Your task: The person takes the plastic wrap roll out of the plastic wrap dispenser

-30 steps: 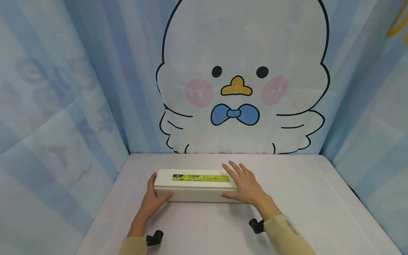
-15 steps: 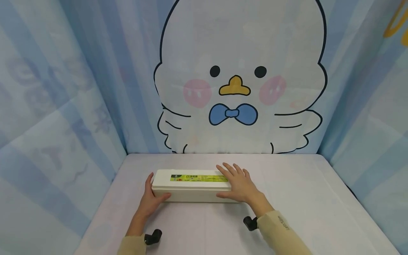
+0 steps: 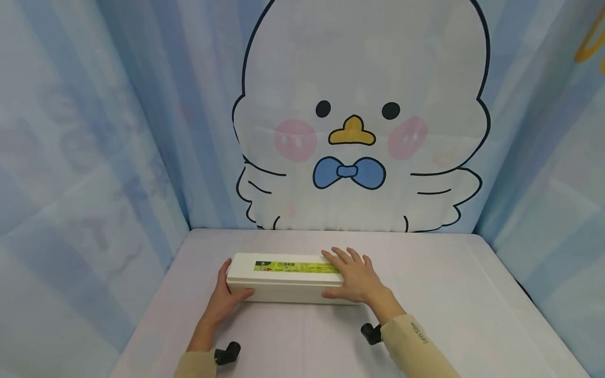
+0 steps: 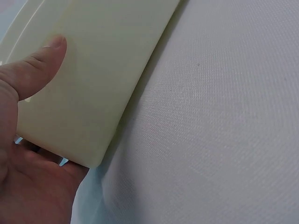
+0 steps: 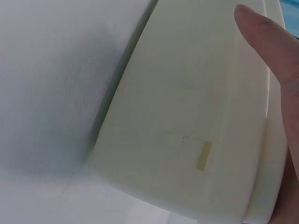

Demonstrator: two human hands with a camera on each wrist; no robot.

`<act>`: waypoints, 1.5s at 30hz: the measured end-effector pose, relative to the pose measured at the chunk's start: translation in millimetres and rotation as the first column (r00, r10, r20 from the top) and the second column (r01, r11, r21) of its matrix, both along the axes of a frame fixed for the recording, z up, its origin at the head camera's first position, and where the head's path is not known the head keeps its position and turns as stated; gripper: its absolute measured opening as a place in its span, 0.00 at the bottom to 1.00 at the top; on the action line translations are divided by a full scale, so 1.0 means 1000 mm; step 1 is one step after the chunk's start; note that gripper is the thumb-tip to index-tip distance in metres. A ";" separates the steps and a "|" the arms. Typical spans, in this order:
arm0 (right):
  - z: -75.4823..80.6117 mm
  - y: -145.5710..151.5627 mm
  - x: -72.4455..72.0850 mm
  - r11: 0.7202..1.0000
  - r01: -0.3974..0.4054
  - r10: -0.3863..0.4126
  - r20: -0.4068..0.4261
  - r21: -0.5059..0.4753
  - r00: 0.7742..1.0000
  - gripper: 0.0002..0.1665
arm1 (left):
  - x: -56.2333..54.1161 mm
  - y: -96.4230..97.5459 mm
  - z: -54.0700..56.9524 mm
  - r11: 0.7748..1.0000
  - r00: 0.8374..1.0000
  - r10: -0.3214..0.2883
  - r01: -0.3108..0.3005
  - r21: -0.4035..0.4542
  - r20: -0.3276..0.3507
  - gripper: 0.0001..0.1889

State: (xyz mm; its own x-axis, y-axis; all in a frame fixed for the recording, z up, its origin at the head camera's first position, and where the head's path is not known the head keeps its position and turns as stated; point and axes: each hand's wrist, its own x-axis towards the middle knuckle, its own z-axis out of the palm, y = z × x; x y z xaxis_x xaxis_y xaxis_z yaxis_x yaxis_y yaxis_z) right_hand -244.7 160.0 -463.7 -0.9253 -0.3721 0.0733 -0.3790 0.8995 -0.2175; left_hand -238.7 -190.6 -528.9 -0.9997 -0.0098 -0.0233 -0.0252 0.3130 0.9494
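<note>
White box (image 3: 288, 291), near far edge of counter (image 3: 302, 336).
Left hand (image 3: 222, 301) grips left end; right hand (image 3: 361, 281) rests, fingers spread, over right.

Print on the label (image 3: 296, 267) too small to read
In the head view, the right hand (image 3: 355, 278) hides most of the right end of the box (image 3: 283, 293); the left hand (image 3: 222, 302) is partly behind it. Both wrist views crop the box.
</note>
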 end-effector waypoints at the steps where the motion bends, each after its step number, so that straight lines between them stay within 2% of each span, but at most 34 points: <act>1: 0.000 0.000 0.000 1.000 0.000 0.000 0.002 0.003 1.000 0.57 | 0.000 0.000 0.001 1.000 1.000 -0.001 0.001 -0.001 0.000 0.60; 6: 0.002 0.000 0.000 1.000 0.002 -0.002 0.016 0.023 1.000 0.56 | 0.001 0.001 0.001 1.000 1.000 -0.002 0.003 0.014 -0.018 0.59; 13: 0.000 -0.001 -0.004 0.998 0.009 -0.008 -0.012 0.058 1.000 0.56 | -0.002 0.000 -0.004 1.000 1.000 0.000 0.000 0.025 -0.020 0.59; 23: -0.002 0.001 -0.009 1.000 0.007 -0.006 -0.023 0.014 1.000 0.54 | -0.003 -0.001 -0.005 0.999 1.000 -0.002 0.003 0.032 -0.022 0.59; 35: 0.005 0.008 -0.003 1.000 -0.010 0.008 -0.123 -0.011 0.992 0.54 | 0.000 0.001 -0.002 1.000 0.999 -0.003 0.003 0.003 -0.038 0.59; 38: 0.011 0.014 0.001 0.999 -0.007 0.002 -0.145 -0.032 0.989 0.53 | -0.002 0.001 0.001 0.999 0.999 -0.018 0.017 -0.031 -0.045 0.59; 45: 0.023 0.032 0.010 0.997 0.025 -0.036 -0.164 -0.067 0.986 0.54 | -0.010 0.005 0.015 0.986 0.997 -0.054 0.045 -0.161 -0.054 0.60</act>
